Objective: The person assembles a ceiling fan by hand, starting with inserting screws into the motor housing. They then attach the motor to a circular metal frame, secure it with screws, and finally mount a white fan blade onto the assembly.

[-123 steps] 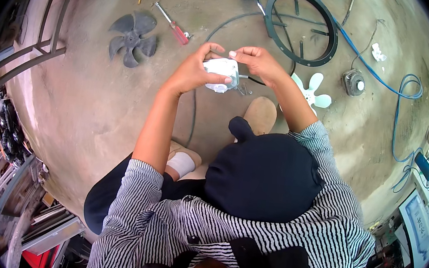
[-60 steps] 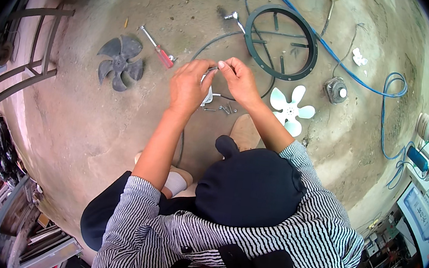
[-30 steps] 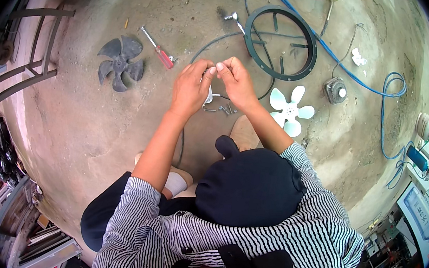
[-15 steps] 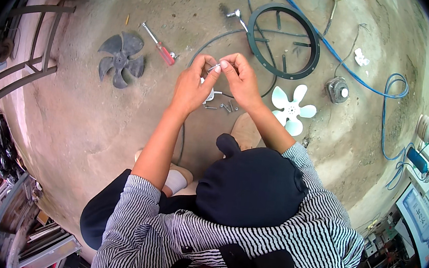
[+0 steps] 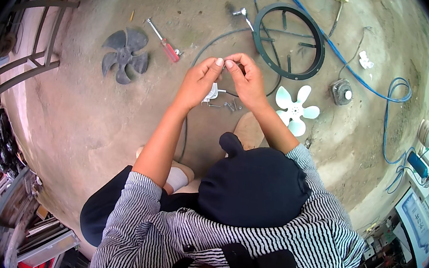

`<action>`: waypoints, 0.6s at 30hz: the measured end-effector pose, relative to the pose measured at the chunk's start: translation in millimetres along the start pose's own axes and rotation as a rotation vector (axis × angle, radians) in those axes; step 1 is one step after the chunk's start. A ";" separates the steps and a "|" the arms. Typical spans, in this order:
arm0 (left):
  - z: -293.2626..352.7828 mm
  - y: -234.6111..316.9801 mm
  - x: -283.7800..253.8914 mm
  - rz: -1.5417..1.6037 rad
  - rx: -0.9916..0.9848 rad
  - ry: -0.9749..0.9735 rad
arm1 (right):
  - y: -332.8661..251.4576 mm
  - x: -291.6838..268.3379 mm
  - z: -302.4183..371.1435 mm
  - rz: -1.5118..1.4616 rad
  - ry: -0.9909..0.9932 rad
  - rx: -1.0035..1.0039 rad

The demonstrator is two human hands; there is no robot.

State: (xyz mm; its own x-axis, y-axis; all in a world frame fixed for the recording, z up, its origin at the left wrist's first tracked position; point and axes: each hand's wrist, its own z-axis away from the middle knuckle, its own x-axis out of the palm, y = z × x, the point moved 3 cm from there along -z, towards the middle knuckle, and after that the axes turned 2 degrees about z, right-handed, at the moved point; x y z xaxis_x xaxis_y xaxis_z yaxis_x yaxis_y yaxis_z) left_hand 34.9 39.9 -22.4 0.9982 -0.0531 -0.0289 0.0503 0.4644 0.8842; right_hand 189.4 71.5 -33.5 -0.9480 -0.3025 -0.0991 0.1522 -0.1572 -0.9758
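Observation:
My left hand (image 5: pixel 200 83) and my right hand (image 5: pixel 247 83) meet fingertip to fingertip above the floor, thumbs pinched against forefingers. Whatever small piece sits between them is nearly all covered by the fingers. Just below, partly behind my left hand, lies a white part (image 5: pixel 212 93) with a cord. Several loose screws (image 5: pixel 232 105) are scattered beside it. To the right of my right hand a pale five-bladed fan impeller (image 5: pixel 296 110) lies flat. A black round frame (image 5: pixel 320 50) with inner brackets rests beyond it.
At left lie a dark fan impeller (image 5: pixel 124 57) and a red-handled screwdriver (image 5: pixel 170 51). A socket tool (image 5: pixel 244 12) is by the round frame. Farther right are a small motor (image 5: pixel 340 92) and a blue cable (image 5: pixel 387 115). A metal rack (image 5: pixel 40 45) stands at the left edge.
A thin silvery piece showed between my fingertips before; now the fingers cover it. My left thumb has straightened upward, and the whole view has shifted slightly.

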 end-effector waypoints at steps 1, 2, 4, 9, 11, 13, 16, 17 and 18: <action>1.1 -0.1 0.3 -0.009 0.009 -0.013 | 0.1 0.7 0.3 -0.013 -0.002 -0.014; 2.2 0.4 0.9 -0.018 0.018 -0.025 | 2.8 1.3 -0.1 -0.039 0.005 -0.020; 0.9 0.9 1.1 0.039 0.015 -0.059 | 5.7 1.9 -2.7 -0.085 0.021 -0.040; -0.5 2.3 3.7 0.253 -0.086 0.027 | 1.2 1.4 -0.9 -0.087 0.025 0.007; -1.0 -0.8 3.7 0.299 -0.065 -0.007 | 1.7 -0.9 -0.4 -0.062 0.034 0.030; -2.1 -3.4 3.0 0.318 -0.073 -0.032 | 3.7 -2.0 -0.5 -0.068 0.039 0.039; -1.9 -3.5 2.4 0.328 -0.121 -0.058 | 1.8 -2.6 -0.3 -0.075 0.033 0.039; -1.3 -2.3 2.7 0.347 -0.133 -0.069 | 3.5 -2.6 -0.6 -0.085 0.036 0.029; -0.5 -0.6 2.2 0.364 -0.144 -0.077 | 6.3 -1.2 -1.7 -0.098 0.037 0.018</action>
State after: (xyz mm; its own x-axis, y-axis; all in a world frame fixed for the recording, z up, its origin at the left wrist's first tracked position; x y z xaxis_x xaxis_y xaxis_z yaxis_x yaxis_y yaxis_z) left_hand 37.0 40.0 -23.2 0.9465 0.0740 0.3142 -0.2965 0.5841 0.7555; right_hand 191.0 72.5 -39.8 -0.9683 -0.2497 -0.0104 0.0623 -0.2009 -0.9776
